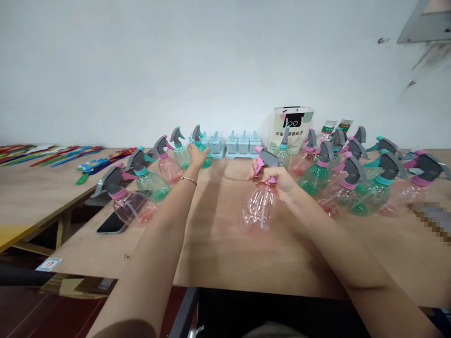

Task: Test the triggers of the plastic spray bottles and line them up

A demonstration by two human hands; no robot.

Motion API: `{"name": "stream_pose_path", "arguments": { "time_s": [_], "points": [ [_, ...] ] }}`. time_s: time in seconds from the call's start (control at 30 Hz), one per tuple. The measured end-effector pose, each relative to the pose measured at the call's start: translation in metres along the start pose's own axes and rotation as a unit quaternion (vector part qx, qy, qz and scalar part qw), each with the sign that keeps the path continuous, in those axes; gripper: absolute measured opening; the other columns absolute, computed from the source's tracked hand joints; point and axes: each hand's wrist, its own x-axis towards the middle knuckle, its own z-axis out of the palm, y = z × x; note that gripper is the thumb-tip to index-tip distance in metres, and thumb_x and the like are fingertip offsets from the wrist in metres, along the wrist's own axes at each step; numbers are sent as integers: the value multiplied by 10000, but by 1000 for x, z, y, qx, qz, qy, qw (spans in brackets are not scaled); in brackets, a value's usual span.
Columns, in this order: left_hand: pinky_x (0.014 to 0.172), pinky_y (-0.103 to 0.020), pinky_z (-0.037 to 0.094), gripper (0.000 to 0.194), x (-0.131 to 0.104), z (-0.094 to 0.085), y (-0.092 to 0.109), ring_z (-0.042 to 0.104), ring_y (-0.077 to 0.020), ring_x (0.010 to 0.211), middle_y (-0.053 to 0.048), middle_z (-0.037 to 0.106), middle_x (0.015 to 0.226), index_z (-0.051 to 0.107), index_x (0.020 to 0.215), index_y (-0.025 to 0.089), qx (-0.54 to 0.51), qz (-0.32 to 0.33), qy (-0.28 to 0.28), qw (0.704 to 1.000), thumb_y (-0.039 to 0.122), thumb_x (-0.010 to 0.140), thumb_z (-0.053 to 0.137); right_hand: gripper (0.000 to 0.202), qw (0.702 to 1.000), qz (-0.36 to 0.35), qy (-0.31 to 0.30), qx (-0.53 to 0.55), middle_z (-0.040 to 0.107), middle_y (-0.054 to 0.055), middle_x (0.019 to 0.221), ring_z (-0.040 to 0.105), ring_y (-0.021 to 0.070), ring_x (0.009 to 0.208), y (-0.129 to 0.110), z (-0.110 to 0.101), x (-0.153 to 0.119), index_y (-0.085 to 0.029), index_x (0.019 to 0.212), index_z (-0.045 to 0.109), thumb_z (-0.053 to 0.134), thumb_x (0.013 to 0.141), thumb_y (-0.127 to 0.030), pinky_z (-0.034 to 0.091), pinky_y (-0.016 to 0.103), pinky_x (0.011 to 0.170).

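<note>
My right hand (269, 174) is wrapped round the neck of a pink spray bottle (259, 209) with a grey and pink trigger head. That bottle is near the middle of the table, tilted slightly. Farther back on the left, my left hand (198, 157) is closed round a green spray bottle (207, 162) with a grey and teal head; the hand hides part of its body. Left of it stand a pale green spray bottle (181, 157) and a pink spray bottle (170, 168). A bracelet circles my left wrist.
More pink and green spray bottles (314, 178) crowd the right side. Light blue ice-pop moulds (243, 144) and a printed paper bag (276, 141) stand by the wall. At left are a phone (111, 224) and another table (31, 188) with colourful strips.
</note>
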Motion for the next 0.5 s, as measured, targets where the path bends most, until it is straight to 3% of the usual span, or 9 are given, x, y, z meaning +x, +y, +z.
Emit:
{"name": "stream_pose_path", "arguments": {
  "time_s": [0.1, 0.23, 0.33, 0.5],
  "points": [
    [1197, -415, 278, 764, 4, 11, -2, 340, -351, 1450, -326, 376, 1481, 294, 1398, -51, 11, 3, -10, 1000, 216, 804, 694, 194, 999, 24, 30, 12, 654, -3, 668, 691, 202, 811, 2, -1, 1, -213, 635, 502, 551, 456, -156, 457, 233, 550],
    [1177, -531, 252, 676, 3, 16, -5, 359, -400, 1420, -336, 375, 1468, 280, 1404, -31, 23, 1, 5, 1000, 160, 844, 608, 296, 1000, 6, -17, 6, 731, 37, 816, 697, 228, 899, -2, -2, 0, -207, 742, 576, 545, 454, -147, 507, 270, 626],
    [1155, -594, 242, 583, -1, 15, -7, 349, -434, 1408, -323, 379, 1456, 358, 1346, 20, 37, 3, 17, 999, 179, 844, 610, 328, 1000, -17, -24, 6, 746, 44, 842, 702, 225, 931, -3, -1, 0, -205, 824, 615, 574, 501, -166, 534, 289, 706],
    [1141, -557, 291, 448, -17, 6, -5, 406, -404, 1360, -285, 449, 1364, 450, 1168, 90, 70, 38, 3, 997, 233, 802, 666, 202, 999, 33, 7, 25, 717, 46, 719, 718, 237, 827, -2, -1, 1, -210, 746, 590, 613, 566, -300, 555, 301, 648]
  ]
}}
